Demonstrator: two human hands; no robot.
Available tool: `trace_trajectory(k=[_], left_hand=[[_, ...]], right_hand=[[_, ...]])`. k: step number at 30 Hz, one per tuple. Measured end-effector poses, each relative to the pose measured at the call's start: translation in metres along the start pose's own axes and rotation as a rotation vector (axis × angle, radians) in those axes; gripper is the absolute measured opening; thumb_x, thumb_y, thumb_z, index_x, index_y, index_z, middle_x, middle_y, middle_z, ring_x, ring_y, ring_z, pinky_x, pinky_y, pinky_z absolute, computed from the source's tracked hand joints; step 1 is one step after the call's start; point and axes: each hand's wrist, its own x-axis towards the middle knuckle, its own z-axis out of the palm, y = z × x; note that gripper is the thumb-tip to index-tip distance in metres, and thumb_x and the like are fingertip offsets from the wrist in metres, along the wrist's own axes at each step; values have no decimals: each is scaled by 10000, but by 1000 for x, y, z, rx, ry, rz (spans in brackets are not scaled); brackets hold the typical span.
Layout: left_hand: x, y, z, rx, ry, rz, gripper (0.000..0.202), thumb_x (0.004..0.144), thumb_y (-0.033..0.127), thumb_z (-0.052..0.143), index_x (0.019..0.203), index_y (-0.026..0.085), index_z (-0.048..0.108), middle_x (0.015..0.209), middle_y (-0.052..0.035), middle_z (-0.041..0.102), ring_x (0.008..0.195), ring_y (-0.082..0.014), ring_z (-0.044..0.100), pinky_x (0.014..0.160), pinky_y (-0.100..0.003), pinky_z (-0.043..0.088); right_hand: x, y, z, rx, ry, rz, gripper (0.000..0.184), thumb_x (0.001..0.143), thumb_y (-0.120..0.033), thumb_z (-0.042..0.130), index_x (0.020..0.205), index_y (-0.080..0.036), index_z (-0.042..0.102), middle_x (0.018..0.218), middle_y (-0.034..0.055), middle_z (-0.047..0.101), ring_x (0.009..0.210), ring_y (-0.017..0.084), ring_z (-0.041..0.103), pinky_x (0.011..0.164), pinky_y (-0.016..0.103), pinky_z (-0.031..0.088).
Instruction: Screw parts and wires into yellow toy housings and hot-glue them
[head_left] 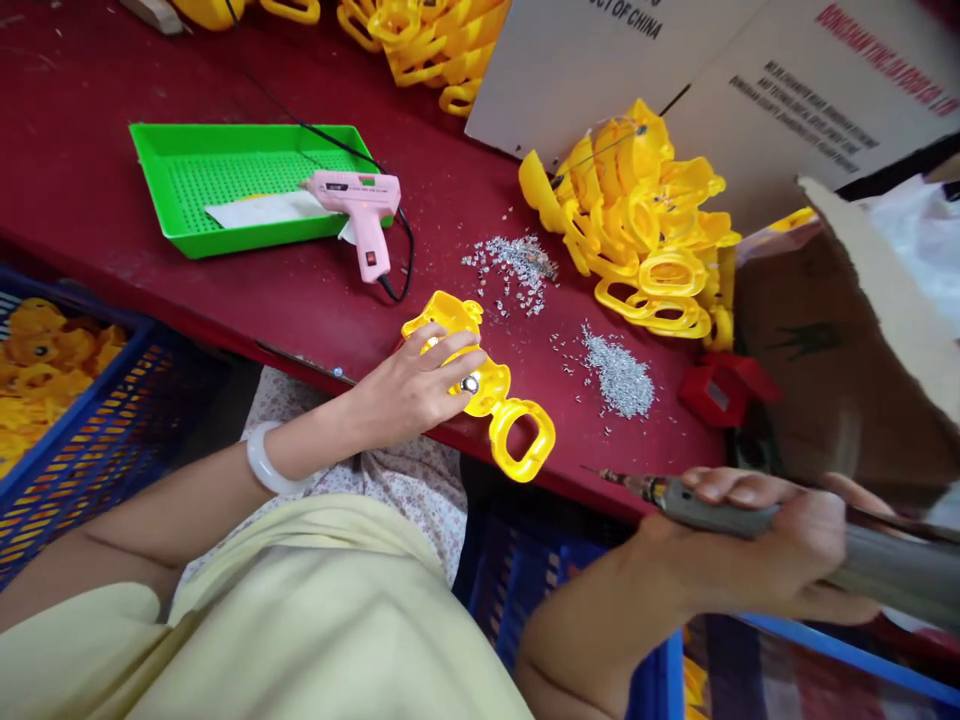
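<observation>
Your left hand (420, 385) lies on the yellow plastic part with a ring handle (495, 382). The fingers are apart and flat over its top, so this grip presses the part down and does not clamp it. The part sits at the near edge of the dark red surface (315, 300), and its ring hangs over the edge; the pressing seems to stop it from tipping or sliding.

Your right hand (757, 545) has its grip closed around the grey pen-shaped power tool (885, 570). It holds the tool level, below the edge, with the thin tip pointing left and well apart from the part.

The small heap of silver screws (619, 375) is just beside the part. Open room is to the left, between the part and the pink glue gun (364, 205). To the right, the brown cardboard box (825, 330) stands close.
</observation>
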Motion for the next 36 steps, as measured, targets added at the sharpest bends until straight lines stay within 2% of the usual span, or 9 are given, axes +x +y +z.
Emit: trace_trajectory(k=[5, 9, 13, 16, 20, 24, 27, 31, 36], left_hand=[[-10, -4, -4, -20, 50, -85, 141, 900, 170, 588, 990, 193, 695, 1223, -121, 624, 1174, -264, 520, 962, -426, 435], [-11, -5, -3, -44, 36, -162, 188, 922, 156, 525, 1034, 181, 674, 1195, -134, 606, 1125, -269, 523, 894, -429, 461], [-2, -5, 0, -164, 150, -358, 230, 926, 155, 507, 1121, 145, 628, 1155, -139, 601, 1089, -247, 536, 902, -425, 476], [11, -10, 1, -176, 185, -493, 261, 935, 177, 494, 1170, 137, 603, 1129, -126, 599, 1064, -236, 533, 933, -426, 476], [29, -22, 4, -92, 92, -528, 191, 898, 169, 549, 1055, 127, 651, 1029, -110, 604, 993, -245, 527, 893, -418, 482], [39, -29, 11, -23, 64, -499, 123, 888, 163, 558, 884, 148, 680, 957, -104, 600, 942, -246, 518, 821, -422, 487], [41, -30, 16, -10, 72, -469, 138, 892, 168, 556, 845, 159, 685, 942, -102, 597, 931, -242, 518, 794, -418, 484], [44, -31, 18, -30, 109, -474, 156, 908, 186, 548, 834, 167, 684, 930, -88, 618, 914, -229, 525, 797, -400, 475], [49, -27, 16, -194, 123, -523, 153, 921, 222, 544, 843, 190, 671, 875, -31, 692, 896, -210, 563, 816, -392, 452]], right_hand=[[1, 12, -29, -230, 52, -42, 267, 513, -159, 556, 764, -193, 638, 472, -41, 549, 385, 125, 456, 375, 282, 414], [9, 20, -53, -277, 12, -124, 412, 489, -225, 612, 895, -244, 681, 570, -23, 643, 459, 190, 552, 542, 421, 542], [14, 14, -62, -349, 100, -219, 349, 508, -317, 685, 852, -345, 735, 839, 9, 726, 811, 247, 686, 873, 464, 566], [15, 7, -60, -378, 157, -258, 310, 528, -336, 699, 824, -418, 740, 960, -5, 728, 975, 263, 677, 952, 425, 545], [16, 9, -56, -351, 152, -181, 234, 554, -312, 658, 762, -385, 734, 863, 17, 717, 797, 249, 686, 815, 419, 596], [19, 15, -55, -307, 156, -191, 322, 470, -235, 677, 776, -321, 731, 795, 15, 690, 659, 214, 648, 552, 365, 601], [19, 16, -53, -262, 126, -179, 370, 441, -200, 649, 794, -267, 736, 778, 19, 680, 603, 199, 617, 439, 350, 560], [14, 15, -49, -308, 50, -71, 378, 475, -209, 603, 825, -218, 747, 690, 27, 674, 427, 162, 543, 371, 336, 480], [10, 17, -48, -284, 24, -49, 381, 523, -268, 617, 870, -169, 739, 652, 59, 682, 414, 189, 561, 377, 339, 436]])
